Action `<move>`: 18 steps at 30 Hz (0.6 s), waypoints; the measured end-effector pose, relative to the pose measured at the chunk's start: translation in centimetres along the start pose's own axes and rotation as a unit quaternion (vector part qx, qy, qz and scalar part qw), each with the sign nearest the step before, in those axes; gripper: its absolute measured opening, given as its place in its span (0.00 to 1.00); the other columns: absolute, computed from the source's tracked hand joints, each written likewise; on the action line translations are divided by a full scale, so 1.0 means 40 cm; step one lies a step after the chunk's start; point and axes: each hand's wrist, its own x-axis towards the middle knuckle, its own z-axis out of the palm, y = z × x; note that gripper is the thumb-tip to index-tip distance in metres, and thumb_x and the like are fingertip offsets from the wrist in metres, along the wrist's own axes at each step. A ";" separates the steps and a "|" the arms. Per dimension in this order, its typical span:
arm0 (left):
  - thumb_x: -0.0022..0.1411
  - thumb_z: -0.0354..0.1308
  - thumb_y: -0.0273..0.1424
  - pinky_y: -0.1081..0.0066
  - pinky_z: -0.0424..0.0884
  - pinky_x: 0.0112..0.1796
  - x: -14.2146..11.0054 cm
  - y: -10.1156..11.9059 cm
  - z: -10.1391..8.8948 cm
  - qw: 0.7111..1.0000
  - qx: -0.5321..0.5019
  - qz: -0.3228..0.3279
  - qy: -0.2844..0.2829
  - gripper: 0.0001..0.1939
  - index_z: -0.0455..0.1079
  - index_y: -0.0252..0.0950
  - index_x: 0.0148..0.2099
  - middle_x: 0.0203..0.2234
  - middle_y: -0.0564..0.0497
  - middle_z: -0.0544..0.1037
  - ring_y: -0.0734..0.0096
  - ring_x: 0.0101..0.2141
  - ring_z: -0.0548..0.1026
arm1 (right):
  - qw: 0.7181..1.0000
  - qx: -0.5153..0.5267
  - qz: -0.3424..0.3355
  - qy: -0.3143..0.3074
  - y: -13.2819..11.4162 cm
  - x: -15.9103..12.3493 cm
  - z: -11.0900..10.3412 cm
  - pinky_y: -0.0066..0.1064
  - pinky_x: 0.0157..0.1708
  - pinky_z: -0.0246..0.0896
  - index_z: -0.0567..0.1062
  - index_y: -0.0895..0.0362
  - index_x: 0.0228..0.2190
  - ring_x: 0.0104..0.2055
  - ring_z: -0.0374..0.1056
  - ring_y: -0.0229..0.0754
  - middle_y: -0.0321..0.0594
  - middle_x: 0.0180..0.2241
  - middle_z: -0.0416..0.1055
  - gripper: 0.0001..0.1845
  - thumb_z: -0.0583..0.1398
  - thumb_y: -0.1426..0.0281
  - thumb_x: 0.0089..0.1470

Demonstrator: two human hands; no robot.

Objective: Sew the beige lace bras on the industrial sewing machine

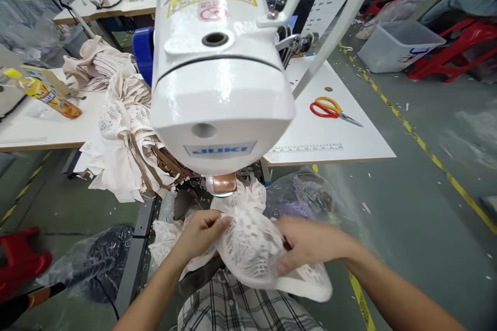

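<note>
A white lace bra (252, 248) hangs between my two hands, just below the head of a white sewing machine (223, 88). My left hand (205, 230) pinches the upper left edge of its cup, thumb on top. On the right side, my right hand (305, 243) grips the bra with the thumb in front and the other fingers partly hidden behind the lace. The padded lower edge of the cup faces me, above a plaid garment on my lap. More lace fabric (165, 238) lies left of my left hand. The machine's needle area is hidden by its head.
A pile of beige lace pieces (124, 134) drapes off the table at left, near a drink bottle (50, 95). Scissors (334, 110) lie on the right white tabletop (361, 139). A plastic bag (303, 196) is beyond my right hand; a clear bin (399, 46) stands on the floor.
</note>
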 end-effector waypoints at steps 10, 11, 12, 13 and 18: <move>0.64 0.56 0.41 0.75 0.50 0.22 0.008 0.184 -0.010 0.959 0.238 0.068 0.136 0.22 0.58 0.35 0.22 0.16 0.58 0.58 0.80 0.20 0.56 | 0.975 0.076 -0.011 0.209 -0.037 0.114 -0.030 0.26 0.24 0.48 0.70 0.57 0.26 0.23 0.56 0.35 0.32 0.21 0.61 0.25 0.56 0.49 0.60; 0.63 0.57 0.41 0.75 0.52 0.22 0.011 0.192 -0.027 0.957 0.230 0.049 0.168 0.21 0.61 0.35 0.22 0.15 0.57 0.60 0.79 0.19 0.58 | 0.969 0.070 -0.007 0.237 -0.042 0.129 -0.037 0.26 0.23 0.47 0.68 0.57 0.24 0.23 0.55 0.35 0.31 0.21 0.59 0.24 0.56 0.50 0.60; 0.62 0.58 0.41 0.75 0.55 0.22 0.016 0.199 -0.044 0.955 0.222 0.031 0.196 0.21 0.62 0.35 0.21 0.15 0.57 0.62 0.78 0.19 0.59 | 0.964 0.063 -0.004 0.256 -0.046 0.142 -0.044 0.27 0.24 0.47 0.67 0.57 0.23 0.23 0.55 0.35 0.32 0.21 0.60 0.24 0.56 0.51 0.60; 0.61 0.59 0.41 0.75 0.57 0.22 0.022 0.203 -0.059 0.951 0.217 0.018 0.220 0.21 0.63 0.36 0.20 0.14 0.56 0.63 0.77 0.20 0.61 | 0.962 0.058 -0.003 0.268 -0.050 0.154 -0.053 0.27 0.24 0.47 0.66 0.56 0.23 0.24 0.56 0.35 0.32 0.21 0.60 0.23 0.56 0.52 0.59; 0.58 0.59 0.36 0.71 0.70 0.32 0.060 0.194 -0.103 0.922 0.252 0.076 0.285 0.13 0.68 0.37 0.24 0.20 0.52 0.73 0.68 0.29 0.71 | 0.954 0.044 -0.007 0.295 -0.053 0.190 -0.091 0.28 0.24 0.51 0.64 0.55 0.20 0.24 0.57 0.37 0.33 0.21 0.61 0.23 0.56 0.53 0.58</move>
